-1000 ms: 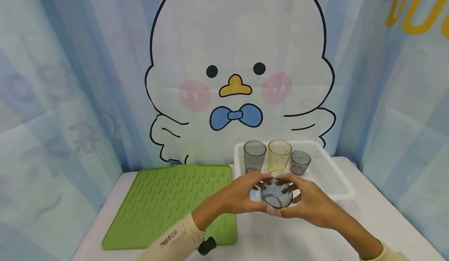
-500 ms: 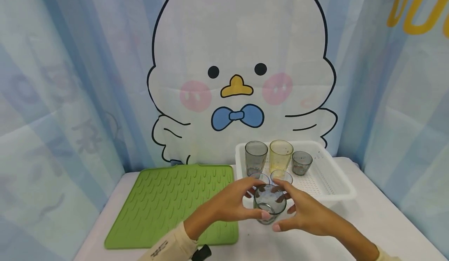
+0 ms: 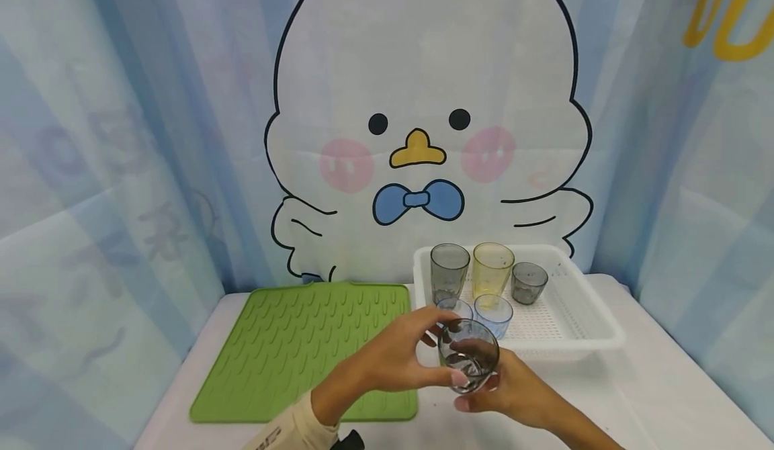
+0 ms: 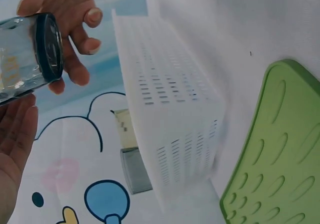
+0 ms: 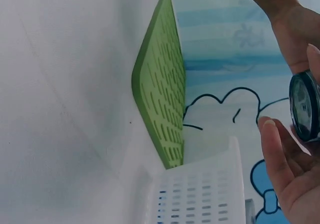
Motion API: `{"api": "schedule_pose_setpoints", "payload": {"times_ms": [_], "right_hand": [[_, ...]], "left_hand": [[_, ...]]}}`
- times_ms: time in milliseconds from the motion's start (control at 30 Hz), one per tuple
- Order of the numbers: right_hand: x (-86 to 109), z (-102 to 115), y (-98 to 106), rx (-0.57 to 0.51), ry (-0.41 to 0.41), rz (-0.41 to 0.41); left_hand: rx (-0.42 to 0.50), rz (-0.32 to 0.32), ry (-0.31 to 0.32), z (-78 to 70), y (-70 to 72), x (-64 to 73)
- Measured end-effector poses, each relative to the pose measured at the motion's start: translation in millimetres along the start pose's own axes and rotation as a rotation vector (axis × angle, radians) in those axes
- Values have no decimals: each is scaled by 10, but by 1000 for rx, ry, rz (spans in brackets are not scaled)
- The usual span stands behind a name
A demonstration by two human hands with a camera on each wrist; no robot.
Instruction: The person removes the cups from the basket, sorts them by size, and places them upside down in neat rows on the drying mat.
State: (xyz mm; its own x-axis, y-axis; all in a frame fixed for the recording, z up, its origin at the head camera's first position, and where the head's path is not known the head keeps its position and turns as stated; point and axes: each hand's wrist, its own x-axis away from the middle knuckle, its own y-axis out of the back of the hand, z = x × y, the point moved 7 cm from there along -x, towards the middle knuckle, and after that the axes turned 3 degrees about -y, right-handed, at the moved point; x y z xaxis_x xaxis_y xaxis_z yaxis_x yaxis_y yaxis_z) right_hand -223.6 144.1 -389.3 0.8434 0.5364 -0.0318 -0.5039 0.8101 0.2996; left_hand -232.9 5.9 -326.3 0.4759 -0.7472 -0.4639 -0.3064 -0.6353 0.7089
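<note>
My left hand (image 3: 396,352) holds a small grey-tinted drinking glass (image 3: 470,348) above the table, in front of the white basket. Its thumb lies across the near side, with the fingers round behind. My right hand (image 3: 523,393) is at the glass's lower right, fingers spread and loosely bent near the base. In the left wrist view the thick dark base of the glass (image 4: 47,48) faces the right hand (image 4: 65,13), and the left hand (image 4: 17,139) lies along the wall. The right wrist view shows the base of the glass (image 5: 302,106) beside the right hand's fingers (image 5: 272,144).
A white perforated basket (image 3: 595,312) stands at the back right. Inside are a tall grey glass (image 3: 449,272), a yellow glass (image 3: 492,268), a short grey glass (image 3: 529,283) and two small bluish glasses. A green ridged mat (image 3: 302,349) lies left of it; a printed curtain hangs behind.
Both hands held the glass a second ago. The right hand has loosened and shifted down under its right side; the glass has come slightly lower and tilted. The bluish glasses now show more.
</note>
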Motion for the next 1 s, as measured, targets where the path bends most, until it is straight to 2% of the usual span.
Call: {"api": "schedule_pose_setpoints", "payload": {"times_ms": [200, 367, 600, 767, 900, 1000], "right_hand": [[25, -10, 7, -38, 14, -29], [42, -54, 43, 7, -34, -54], [64, -74, 98, 45, -31, -74], [53, -73, 142, 69, -17, -95], [42, -75, 168, 60, -40, -111], [37, -62, 174, 54, -47, -113]], "left_hand": [[50, -12, -6, 47, -2, 57], [105, 9, 69, 99, -11, 127], [88, 48, 60, 146, -46, 218], [128, 57, 118, 226, -58, 266], [141, 58, 170, 271, -54, 291], [161, 58, 233, 316, -55, 323]]}}
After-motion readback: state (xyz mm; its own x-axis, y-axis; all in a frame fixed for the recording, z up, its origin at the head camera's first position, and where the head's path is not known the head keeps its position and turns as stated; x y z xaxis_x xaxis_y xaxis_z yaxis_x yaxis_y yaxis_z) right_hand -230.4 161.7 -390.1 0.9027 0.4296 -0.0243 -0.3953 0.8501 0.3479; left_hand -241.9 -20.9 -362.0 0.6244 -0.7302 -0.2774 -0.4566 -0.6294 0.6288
